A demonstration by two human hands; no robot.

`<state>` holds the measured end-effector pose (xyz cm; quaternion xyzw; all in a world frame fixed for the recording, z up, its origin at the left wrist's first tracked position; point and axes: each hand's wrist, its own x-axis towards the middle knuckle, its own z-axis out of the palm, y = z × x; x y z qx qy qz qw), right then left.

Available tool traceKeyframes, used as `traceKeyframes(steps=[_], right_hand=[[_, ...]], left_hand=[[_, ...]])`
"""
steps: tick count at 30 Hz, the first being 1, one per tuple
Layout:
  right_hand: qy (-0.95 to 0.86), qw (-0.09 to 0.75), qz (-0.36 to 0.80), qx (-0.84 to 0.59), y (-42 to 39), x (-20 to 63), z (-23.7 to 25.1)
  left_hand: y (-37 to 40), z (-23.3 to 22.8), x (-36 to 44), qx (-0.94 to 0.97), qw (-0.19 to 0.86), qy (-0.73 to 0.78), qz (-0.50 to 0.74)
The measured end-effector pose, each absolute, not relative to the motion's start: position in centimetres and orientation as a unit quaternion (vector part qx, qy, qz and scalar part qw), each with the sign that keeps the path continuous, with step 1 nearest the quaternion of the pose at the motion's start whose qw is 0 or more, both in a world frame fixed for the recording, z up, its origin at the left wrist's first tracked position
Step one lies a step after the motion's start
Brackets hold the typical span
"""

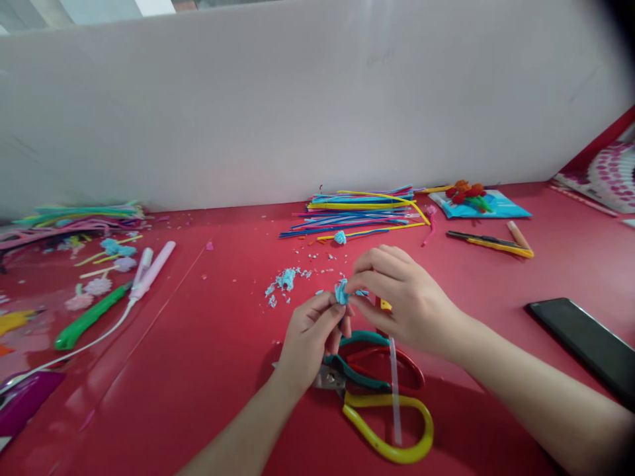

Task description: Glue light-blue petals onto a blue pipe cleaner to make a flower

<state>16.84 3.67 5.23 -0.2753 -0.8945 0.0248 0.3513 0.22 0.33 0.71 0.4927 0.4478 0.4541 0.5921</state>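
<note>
My left hand (310, 334) and my right hand (399, 297) meet over the red table (198, 344), both pinching a small light-blue fuzzy piece (341, 291) between their fingertips. Below the hands lie yellow-handled scissors (391, 423), a red-handled tool (397, 370) and a teal-handled tool (354, 367), with a clear thin stick (395, 390) across them. Light-blue fluff crumbs (285, 281) lie just left of the hands.
A pile of coloured pipe cleaners (360, 211) lies beyond the hands, another pile (74, 218) at far left. A pink corded tool (151, 271), a green-handled tool (89, 317), a black phone (585, 344), a yellow-black cutter (489, 243) and a blue packet (479, 205) surround them. A white wall (297, 106) stands behind.
</note>
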Motion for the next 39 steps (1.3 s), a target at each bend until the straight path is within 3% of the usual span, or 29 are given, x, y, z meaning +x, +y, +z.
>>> traceKeyframes(steps=[9, 15, 17, 20, 25, 29, 33, 39], right_hand=[[-0.897, 0.341, 0.010, -0.280, 3.5, 16.7, 5.1], [-0.864, 0.395, 0.011, -0.312, 3.5, 17.6, 6.7], [-0.850, 0.343, 0.002, -0.399, 3.9, 18.7, 6.7], [-0.823, 0.099, 0.016, -0.560, 4.2, 20.9, 5.0], [-0.820, 0.023, 0.060, -0.569, 2.9, 23.2, 1.0], [-0.835, 0.002, 0.072, -0.545, 1.5, 23.3, -0.1], [-0.839, -0.011, 0.085, -0.538, 1.1, 23.2, -1.0], [-0.793, 0.105, 0.136, -0.584, 1.9, 22.7, 0.1]], left_hand=[[0.4, 0.4, -0.1, 0.504, 0.590, 0.442, 0.450], [0.7, 0.1, -0.1, 0.493, 0.595, 0.450, 0.448], [0.8, 0.3, 0.0, 0.501, 0.576, 0.470, 0.443], [1.0, 0.5, -0.1, 0.504, 0.539, 0.505, 0.449], [0.7, 0.2, -0.3, 0.569, 0.446, 0.523, 0.451], [0.4, -0.7, -0.5, 0.647, 0.351, 0.477, 0.480], [0.3, -0.9, -0.7, 0.664, 0.342, 0.451, 0.489], [0.3, 0.5, -0.4, 0.583, 0.427, 0.501, 0.476]])
